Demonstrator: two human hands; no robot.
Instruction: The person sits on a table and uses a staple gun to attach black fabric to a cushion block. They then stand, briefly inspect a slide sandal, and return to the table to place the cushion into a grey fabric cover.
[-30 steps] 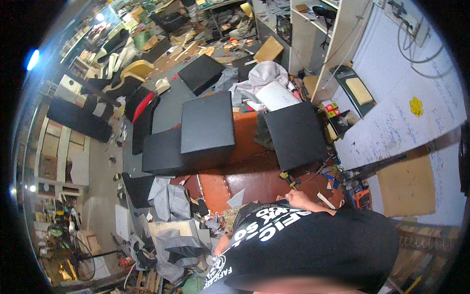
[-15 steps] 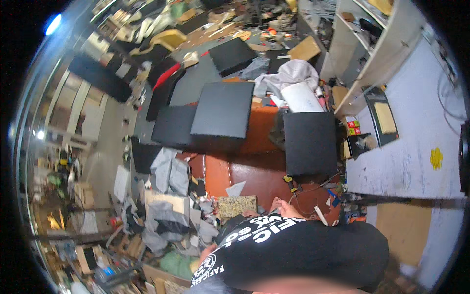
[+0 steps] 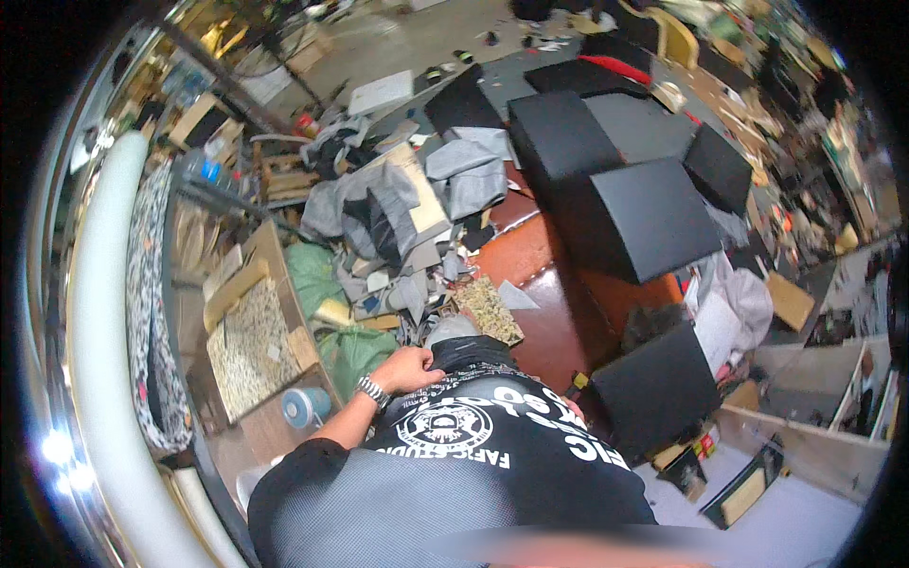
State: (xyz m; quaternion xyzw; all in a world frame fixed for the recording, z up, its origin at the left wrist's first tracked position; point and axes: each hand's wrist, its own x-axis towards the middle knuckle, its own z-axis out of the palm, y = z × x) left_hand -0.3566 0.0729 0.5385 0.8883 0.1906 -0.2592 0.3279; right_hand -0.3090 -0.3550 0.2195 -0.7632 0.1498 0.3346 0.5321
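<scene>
Messy workshop w/ a brown table [image 3: 554,312] covered in black panels [image 3: 644,222], grey fabric scraps [image 3: 379,204] piled alongside. Left hand [image 3: 409,367], fingers curled, rested on the black t-shirt [image 3: 492,445] hem. Right hand hidden; couldn't tell its grip.

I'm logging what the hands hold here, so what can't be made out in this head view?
- Right hand: not visible in the head view, hidden behind the black shirt.
- Left hand: rests at the shirt's edge; whether it grips anything cannot be told.
- Small clutter by the grey fabric pile: too small and distorted to identify.
- Bottom strip of the frame: blurred.
</scene>
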